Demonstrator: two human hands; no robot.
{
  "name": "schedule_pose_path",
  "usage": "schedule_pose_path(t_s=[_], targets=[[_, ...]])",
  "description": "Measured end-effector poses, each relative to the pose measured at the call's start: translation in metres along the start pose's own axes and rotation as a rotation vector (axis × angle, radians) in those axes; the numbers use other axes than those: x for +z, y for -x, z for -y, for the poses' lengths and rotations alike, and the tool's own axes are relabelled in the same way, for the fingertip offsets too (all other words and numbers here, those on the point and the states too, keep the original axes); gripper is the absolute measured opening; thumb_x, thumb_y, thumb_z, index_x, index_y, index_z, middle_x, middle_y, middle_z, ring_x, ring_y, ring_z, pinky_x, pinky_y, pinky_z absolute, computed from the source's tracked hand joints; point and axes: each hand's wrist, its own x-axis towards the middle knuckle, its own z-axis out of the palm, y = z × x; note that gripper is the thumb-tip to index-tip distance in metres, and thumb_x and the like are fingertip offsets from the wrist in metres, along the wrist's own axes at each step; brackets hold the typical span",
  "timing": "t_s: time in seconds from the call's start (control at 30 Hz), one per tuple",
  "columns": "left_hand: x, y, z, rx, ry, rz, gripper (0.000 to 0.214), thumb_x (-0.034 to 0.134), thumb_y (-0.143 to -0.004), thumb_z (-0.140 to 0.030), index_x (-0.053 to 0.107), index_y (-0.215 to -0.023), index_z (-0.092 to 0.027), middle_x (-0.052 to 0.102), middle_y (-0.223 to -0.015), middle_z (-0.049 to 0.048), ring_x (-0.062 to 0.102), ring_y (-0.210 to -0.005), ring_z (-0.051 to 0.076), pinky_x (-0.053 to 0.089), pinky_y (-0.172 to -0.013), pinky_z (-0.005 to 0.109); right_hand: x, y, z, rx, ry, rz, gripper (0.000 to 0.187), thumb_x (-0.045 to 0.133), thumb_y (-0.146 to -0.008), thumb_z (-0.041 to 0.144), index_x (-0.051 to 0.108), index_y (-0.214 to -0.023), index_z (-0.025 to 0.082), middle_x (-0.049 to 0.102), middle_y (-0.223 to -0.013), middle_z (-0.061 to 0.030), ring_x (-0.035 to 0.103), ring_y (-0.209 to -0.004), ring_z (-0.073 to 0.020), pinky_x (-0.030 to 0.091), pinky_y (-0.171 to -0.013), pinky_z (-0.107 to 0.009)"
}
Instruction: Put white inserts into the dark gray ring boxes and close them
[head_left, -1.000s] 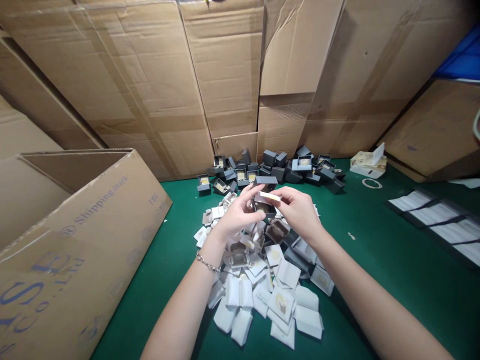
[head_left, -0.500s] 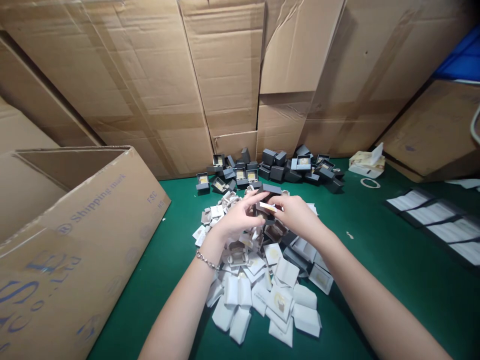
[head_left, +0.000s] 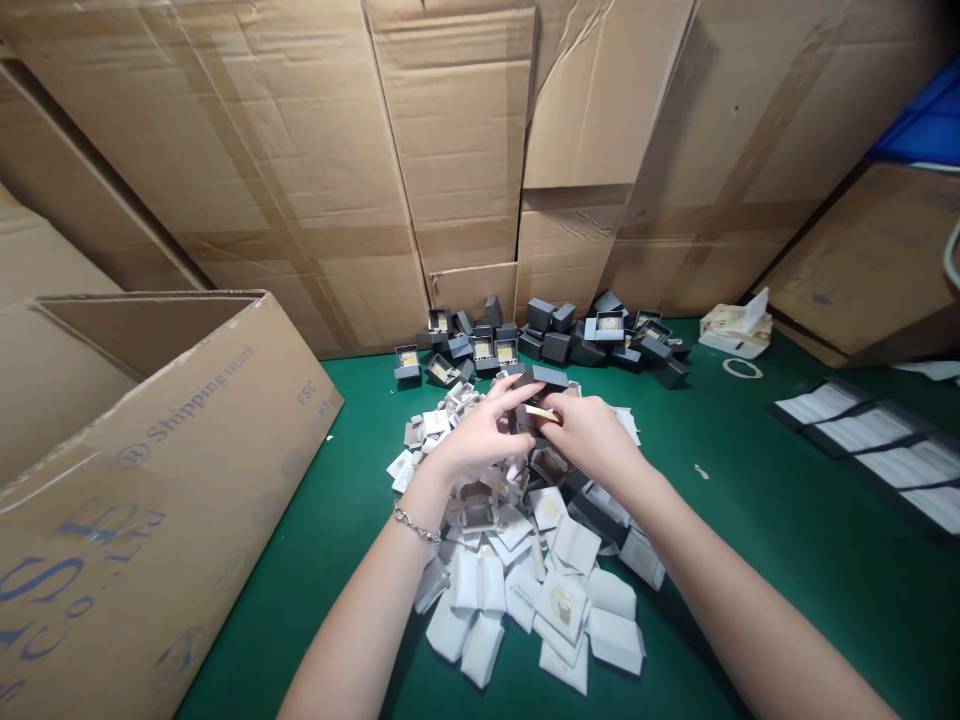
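A cardboard carton (head_left: 187, 430) stood at the left edge of the green mat (head_left: 787, 590). The left hand (head_left: 480, 435) (a chain bracelet (head_left: 416, 526) at its wrist) curled its fingers (head_left: 504, 400) partly closed around a dark grey box (head_left: 536, 385), held above the white sleeves (head_left: 510, 590) — while the right hand (head_left: 592, 435) pinched a cream card (head_left: 541, 412) at the box, its grip nearly closed. More dark boxes (head_left: 600, 335) lay toward the mat's far edge.

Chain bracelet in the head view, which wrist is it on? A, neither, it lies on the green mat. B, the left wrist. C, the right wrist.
B. The chain bracelet circles the wrist behind the left hand, which grips the dark grey box.
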Motion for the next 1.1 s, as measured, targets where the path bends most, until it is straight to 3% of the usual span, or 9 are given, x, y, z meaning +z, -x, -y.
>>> schedule_pose_path(t_s=[0.17,0.33,0.47,0.6,0.8,0.93,1.1], targets=[[0.002,0.001,-0.002,-0.018,-0.051,-0.021,0.071,0.058,-0.068,-0.016,0.047,-0.137,-0.029,0.012,-0.158,0.0054,0.061,-0.101,0.022,0.053,-0.076,0.031,0.005,0.000,-0.001,-0.035,0.088,-0.019,0.022,0.045,-0.084,0.019,0.066,-0.088,0.019,0.072,-0.083,-0.0088,0.063,-0.072,-0.0204,0.029,-0.057,-0.027],[0.004,-0.001,0.001,0.027,-0.042,-0.019,0.071,0.058,-0.068,-0.015,0.047,-0.137,-0.030,0.013,-0.157,0.0044,0.052,-0.120,0.027,0.052,-0.082,0.029,0.002,0.003,0.002,0.023,0.105,-0.054,0.023,0.047,-0.084,0.020,0.062,-0.101,0.022,0.072,-0.086,-0.0066,0.064,-0.070,-0.0203,0.027,-0.054,-0.027],[0.005,-0.004,0.007,0.060,-0.005,-0.025,0.071,0.059,-0.069,-0.017,0.046,-0.138,-0.028,0.014,-0.157,0.0046,0.042,-0.130,0.029,0.050,-0.087,0.029,-0.001,0.007,0.006,0.121,0.104,-0.104,0.018,0.049,-0.085,0.027,0.063,-0.096,0.022,0.072,-0.082,-0.0065,0.064,-0.069,-0.0206,0.027,-0.052,-0.026],[0.008,-0.001,0.004,0.119,-0.032,-0.055,0.067,0.058,-0.069,-0.017,0.049,-0.135,-0.029,0.016,-0.156,0.0025,0.043,-0.129,0.028,0.047,-0.093,0.031,-0.004,0.011,0.009,0.143,0.129,-0.157,0.023,0.048,-0.089,0.038,0.064,-0.090,0.022,0.072,-0.082,-0.0081,0.064,-0.068,-0.0210,0.029,-0.052,-0.027],[0.012,0.001,-0.001,0.190,-0.118,-0.097,0.066,0.057,-0.068,-0.015,0.052,-0.132,-0.030,0.020,-0.155,0.0029,0.046,-0.125,0.029,0.049,-0.086,0.031,-0.011,0.015,0.009,0.212,0.151,-0.141,0.030,0.050,-0.087,0.045,0.065,-0.081,0.019,0.071,-0.078,-0.0126,0.065,-0.066,-0.0237,0.033,-0.052,-0.029],[0.012,0.001,-0.001,0.238,-0.109,-0.112,0.063,0.056,-0.068,-0.013,0.055,-0.129,-0.030,0.023,-0.154,0.0030,0.046,-0.125,0.029,0.050,-0.082,0.032,-0.015,0.006,-0.002,0.231,-0.100,-0.116,0.034,0.056,-0.081,0.051,0.064,-0.084,0.018,0.069,-0.077,-0.0105,0.063,-0.065,-0.0212,0.037,-0.053,-0.028],[0.015,0.002,-0.003,0.314,-0.033,-0.099,0.060,0.056,-0.067,-0.010,0.059,-0.123,-0.029,0.027,-0.153,0.0030,0.046,-0.125,0.029,0.050,-0.088,0.034,-0.007,-0.005,-0.010,0.243,-0.893,0.270,0.024,0.058,-0.081,0.041,0.064,-0.088,0.018,0.068,-0.081,-0.0048,0.057,-0.055,-0.0128,0.046,-0.049,-0.025]])
